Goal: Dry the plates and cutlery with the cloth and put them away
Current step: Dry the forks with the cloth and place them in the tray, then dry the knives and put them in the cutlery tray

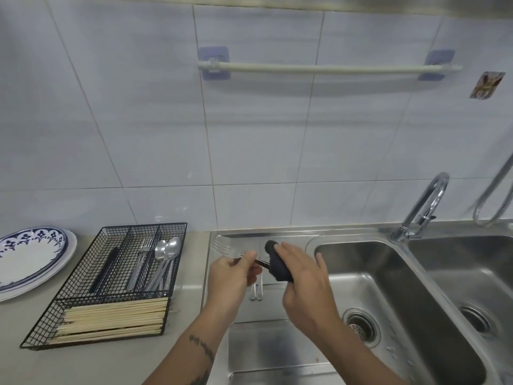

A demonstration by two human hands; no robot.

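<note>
We see a steel double sink (394, 276) set in the counter (33, 365), its drainboard at left. On the counter sit stacked plates (30, 259), the top one blue-patterned, and just beside them a black wire cutlery tray (111, 284) holding spoons, forks and chopsticks in separate compartments. Over the drainboard, the right hand (302, 284) has its fingers curled round a dark cloth (277, 265) wrapped about the handle of a fork (224, 250). The left hand (230, 273) pinches the fork near its neck, between thumb and fingers, tines pointing left. Further cutlery handles (256, 291) lie on the drainboard beneath both hands.
</note>
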